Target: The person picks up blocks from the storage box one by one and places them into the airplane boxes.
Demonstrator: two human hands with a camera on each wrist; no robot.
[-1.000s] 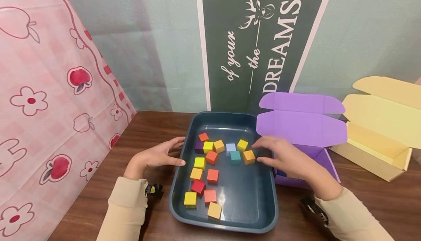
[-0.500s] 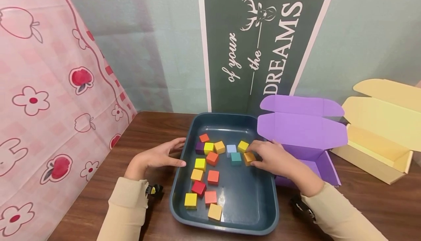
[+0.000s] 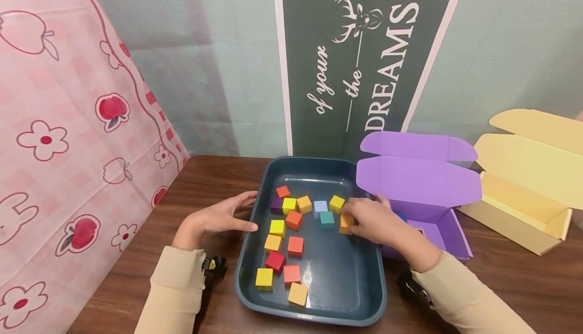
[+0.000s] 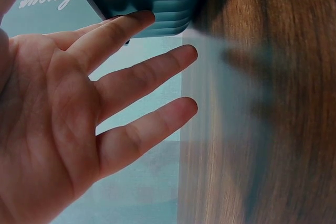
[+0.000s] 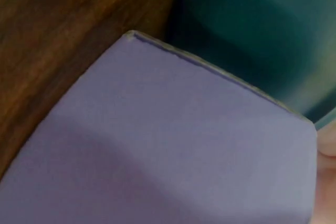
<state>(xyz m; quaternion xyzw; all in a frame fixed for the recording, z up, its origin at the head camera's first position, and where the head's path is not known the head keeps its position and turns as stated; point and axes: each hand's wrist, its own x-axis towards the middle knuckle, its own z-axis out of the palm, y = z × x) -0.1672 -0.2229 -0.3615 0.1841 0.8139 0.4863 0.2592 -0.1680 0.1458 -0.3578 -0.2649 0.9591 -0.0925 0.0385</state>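
Observation:
In the head view my right hand (image 3: 375, 222) reaches over the right rim of the dark blue tray (image 3: 337, 283) and pinches an orange cube (image 3: 346, 224) between thumb and fingers. A yellow cube (image 3: 337, 203), a teal cube (image 3: 327, 220) and a light blue cube (image 3: 321, 208) sit close by. My left hand (image 3: 223, 215) is at the tray's left side, thumb at the rim. Its fingers are spread and relaxed in the left wrist view, with one fingertip at the tray's outer wall (image 4: 170, 3). The right wrist view shows mostly the purple box (image 5: 184, 129).
Several more cubes, red, yellow, orange and purple, lie in the tray's left half. Right of the tray stands an open purple box (image 3: 419, 179), its lid raised, with a blue piece (image 3: 401, 216) inside. An open pale yellow box (image 3: 514, 222) stands farther right.
My right hand has moved left from beside the orange cube and closed its fingers on it. The cube has turned and shifted slightly toward me. My left hand stays put.

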